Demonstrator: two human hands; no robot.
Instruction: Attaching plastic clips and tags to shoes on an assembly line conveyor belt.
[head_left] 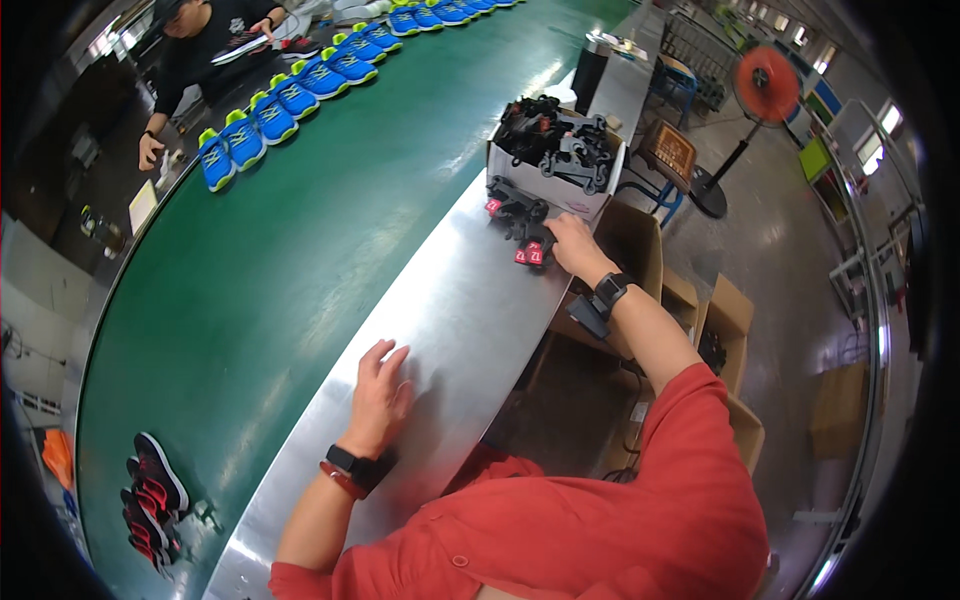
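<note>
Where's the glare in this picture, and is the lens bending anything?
Head view: bright glare streaks the metal ledge, with sheen on the green surface; head view: that surface's left edge bows, and the corners go black; head view: soft shadow beside the left hand.

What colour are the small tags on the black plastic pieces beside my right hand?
Red tags with white print, clearest in the head view.

Worn on head, wide fisheye, looking down and ahead; close above bare left hand, bare right hand and shiny silver metal tabletop, reaching past flat green belt.
</note>
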